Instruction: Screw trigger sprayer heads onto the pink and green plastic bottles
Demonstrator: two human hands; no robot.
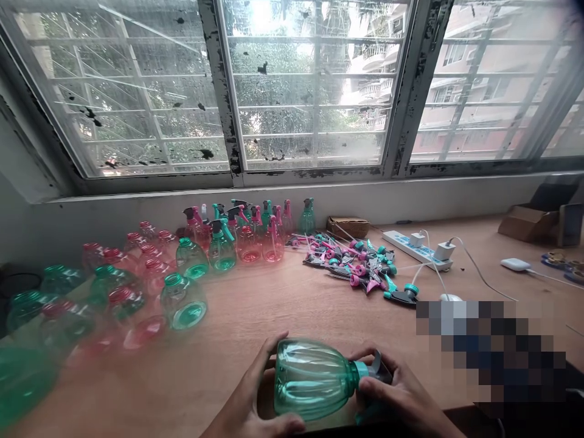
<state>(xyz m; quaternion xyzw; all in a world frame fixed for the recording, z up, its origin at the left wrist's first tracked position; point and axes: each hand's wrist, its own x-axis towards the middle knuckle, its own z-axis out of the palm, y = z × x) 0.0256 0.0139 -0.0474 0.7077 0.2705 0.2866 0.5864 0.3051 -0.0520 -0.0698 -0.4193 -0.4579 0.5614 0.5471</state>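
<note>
A clear green spray bottle (pixel 314 378) lies on its side in the air near the table's front edge, its neck pointing right. Around its base end curls my left hand (pixel 255 392), thumb below and fingers behind. My right hand (pixel 401 389) grips the trigger sprayer head (pixel 381 370), dark with a teal collar, which sits at the bottle's neck. Whether the collar is fully screwed on I cannot tell. Part of the sprayer is hidden by my right fingers.
Several green and pink bottles without heads (pixel 185 301) stand at left. Bottles with sprayers (pixel 222 246) line the back. Loose sprayer heads (pixel 360 261) lie piled mid-table, beside a white power strip (pixel 415 249) with cables. A cardboard box (pixel 529 222) sits at right; a blurred patch covers the lower right.
</note>
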